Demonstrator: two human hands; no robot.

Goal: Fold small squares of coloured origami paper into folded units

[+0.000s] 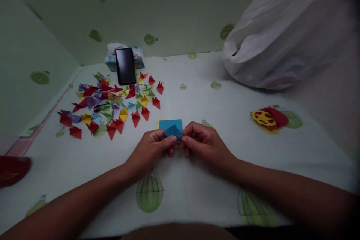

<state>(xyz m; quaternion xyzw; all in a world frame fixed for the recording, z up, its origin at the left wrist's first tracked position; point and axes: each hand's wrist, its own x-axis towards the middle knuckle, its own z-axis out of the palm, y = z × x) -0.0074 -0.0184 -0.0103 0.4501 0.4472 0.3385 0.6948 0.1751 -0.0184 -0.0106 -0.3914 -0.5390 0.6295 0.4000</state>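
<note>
Between my hands is a small piece of blue origami paper [173,131], folded to a pointed shape with its tip upward. My left hand [153,146] pinches its left and lower edge between thumb and fingers. At the right corner, the thumb and forefinger of my right hand [204,142] close on the same paper. Just behind it, a stack of square paper [171,123] lies on the table, blue on top with a yellow edge showing at the left. The fingertips under the folded paper are partly hidden.
Many folded paper cranes [111,129] in several colours spread over the left. Behind them a black phone [125,66] leans on a tissue box [139,58]. A white plastic bag [270,45] stands at the back right, red and yellow cut-outs [266,118] below it. A red object [12,170] lies far left.
</note>
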